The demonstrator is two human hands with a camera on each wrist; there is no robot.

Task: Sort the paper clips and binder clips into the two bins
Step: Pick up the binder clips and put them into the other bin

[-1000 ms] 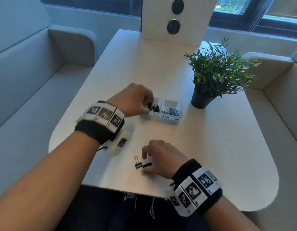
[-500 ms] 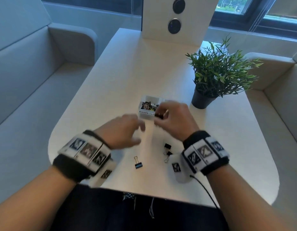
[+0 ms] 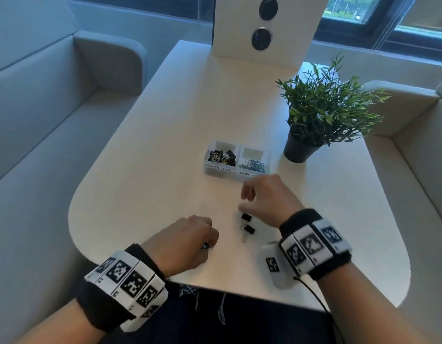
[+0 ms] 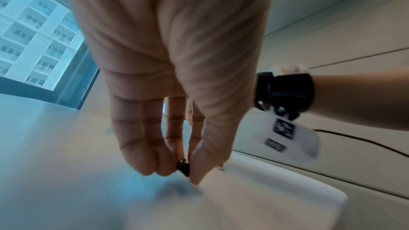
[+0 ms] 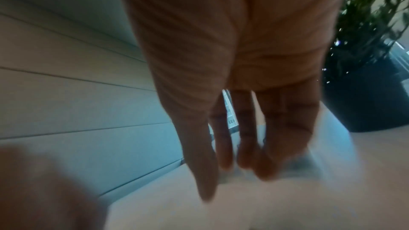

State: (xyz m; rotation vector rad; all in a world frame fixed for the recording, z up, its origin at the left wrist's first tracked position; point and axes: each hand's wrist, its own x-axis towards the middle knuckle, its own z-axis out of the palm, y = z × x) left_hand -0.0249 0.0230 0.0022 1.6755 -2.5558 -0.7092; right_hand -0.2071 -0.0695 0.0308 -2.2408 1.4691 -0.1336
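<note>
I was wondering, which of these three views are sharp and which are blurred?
Head view: sharp, the bin labels readable, the two binder clips on the table crisp. Left wrist view: the left hand fairly clear, the table under it smeared. Right wrist view: heavily motion-blurred, the right hand and plant soft, dim.

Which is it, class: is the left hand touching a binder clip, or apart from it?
Touching. The left wrist view shows the left hand pinching a small black binder clip between thumb and fingertips at the table.

Pinched clip (image 4: 183,168) mostly hidden.
</note>
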